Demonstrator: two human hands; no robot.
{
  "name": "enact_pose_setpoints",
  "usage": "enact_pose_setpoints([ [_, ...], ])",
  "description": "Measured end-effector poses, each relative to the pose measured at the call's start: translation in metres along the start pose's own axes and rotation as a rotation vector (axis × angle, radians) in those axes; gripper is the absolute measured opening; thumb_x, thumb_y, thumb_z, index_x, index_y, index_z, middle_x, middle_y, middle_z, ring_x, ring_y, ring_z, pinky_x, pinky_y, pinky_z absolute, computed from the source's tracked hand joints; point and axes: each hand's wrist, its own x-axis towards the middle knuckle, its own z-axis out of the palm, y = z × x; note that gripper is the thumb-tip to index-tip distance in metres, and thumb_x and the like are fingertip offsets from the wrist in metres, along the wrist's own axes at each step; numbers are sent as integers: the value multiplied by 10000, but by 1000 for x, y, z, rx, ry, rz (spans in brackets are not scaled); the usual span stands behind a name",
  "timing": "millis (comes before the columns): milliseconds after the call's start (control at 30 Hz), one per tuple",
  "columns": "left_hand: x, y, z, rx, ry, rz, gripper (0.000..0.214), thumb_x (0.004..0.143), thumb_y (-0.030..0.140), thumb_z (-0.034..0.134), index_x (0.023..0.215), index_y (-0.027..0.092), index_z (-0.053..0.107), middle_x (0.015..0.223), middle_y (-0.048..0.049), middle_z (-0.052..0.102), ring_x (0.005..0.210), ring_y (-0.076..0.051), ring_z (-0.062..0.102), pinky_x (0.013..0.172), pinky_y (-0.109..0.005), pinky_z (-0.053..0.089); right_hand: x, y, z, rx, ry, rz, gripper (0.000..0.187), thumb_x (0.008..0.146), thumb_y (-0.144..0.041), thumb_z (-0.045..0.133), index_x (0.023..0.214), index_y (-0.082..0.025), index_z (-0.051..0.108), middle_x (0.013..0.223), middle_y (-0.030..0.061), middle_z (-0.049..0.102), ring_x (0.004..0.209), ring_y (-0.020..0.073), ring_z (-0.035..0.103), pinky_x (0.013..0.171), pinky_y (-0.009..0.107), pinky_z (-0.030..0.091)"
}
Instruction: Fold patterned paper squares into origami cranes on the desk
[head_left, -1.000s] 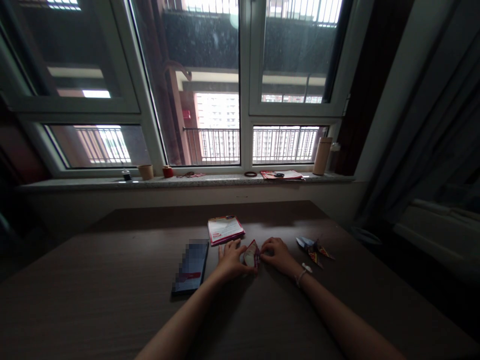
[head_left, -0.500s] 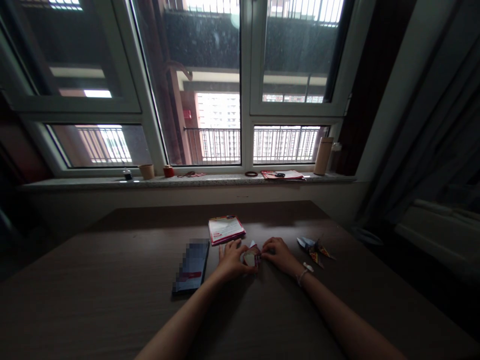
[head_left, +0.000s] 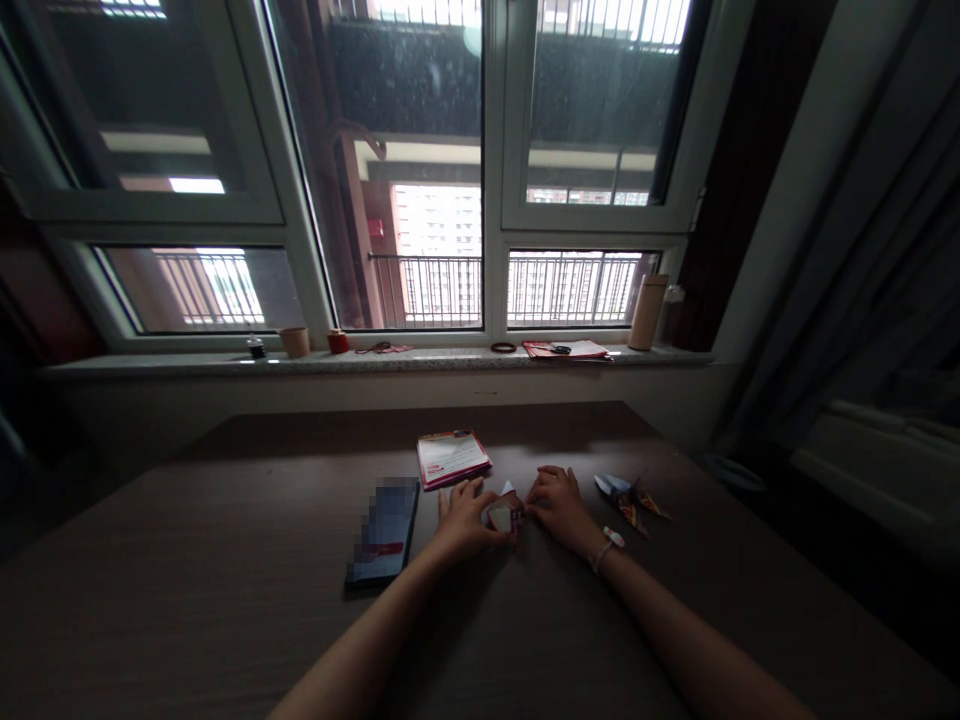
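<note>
A small piece of folded paper (head_left: 504, 514), pale and dark red with a white point at its far side, is between my hands above the table. My left hand (head_left: 466, 518) grips its left and near edges between thumb and fingers. On the other side, my right hand (head_left: 559, 506) is at the paper's right edge, thumb and fingertips closed there; the exact pinch is too small to see. To the left lies a phone (head_left: 386, 530). Beyond my left hand rests a stack of printed paper sheets (head_left: 452, 457). Folded paper shapes (head_left: 630, 498) lie to the right of my right hand.
The brown table (head_left: 225, 520) ends before a window sill (head_left: 450, 358). On the sill stand a paper cup (head_left: 295, 342), a red spool-like item (head_left: 338, 342), a dark ring (head_left: 503, 347), red-edged papers with scissors (head_left: 574, 350) and a tan bottle (head_left: 648, 312).
My right hand has shifted slightly and its back and fingers have lifted and turned a little. My left hand and the folded paper stay nearly in place.
</note>
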Motion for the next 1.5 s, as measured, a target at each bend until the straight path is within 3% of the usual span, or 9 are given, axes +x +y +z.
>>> enact_pose_setpoints([
  [433,-1,0,1,-9,8,1,793,584,625,762,1284,281,620,1567,-126,344,1458,-400,214,1159,-652,56,0,7,5,-12,56,-29,82,818,-325,687,795,-260,732,1142,38,643,1288,307,383,1127,636,88],
  [633,0,-2,3,-14,16,7,766,579,632,758,1260,303,634,1565,-110,354,1455,-407,222,1159,-655,51,0,8,5,18,74,-49,82,809,-322,707,874,-298,751,1125,29,653,1241,293,424,1111,570,200],
  [833,1,-2,3,-13,5,6,758,579,629,761,1256,314,635,1570,-111,342,1459,-395,213,1151,-668,36,1,7,7,-2,87,-47,72,808,-318,707,782,-258,737,1076,35,664,1218,285,439,1116,559,166],
  [933,1,-1,3,-5,-7,4,768,571,632,765,1259,317,635,1573,-109,336,1462,-404,199,1147,-676,23,1,5,8,-14,101,-36,81,816,-310,691,786,-247,731,1034,42,660,1168,272,469,1098,531,212],
  [1133,-1,2,0,1,-25,2,786,597,642,742,1299,314,609,1578,-110,326,1468,-403,183,1153,-664,21,0,5,7,28,142,-85,145,808,-320,702,941,-302,756,1047,43,641,1106,253,494,1032,451,312],
  [1500,-2,2,0,-2,-6,8,762,586,638,752,1269,323,630,1567,-108,348,1455,-410,209,1149,-670,29,4,7,12,56,162,-72,67,802,-279,695,784,-230,736,1007,55,651,1093,255,493,1009,426,325],
])
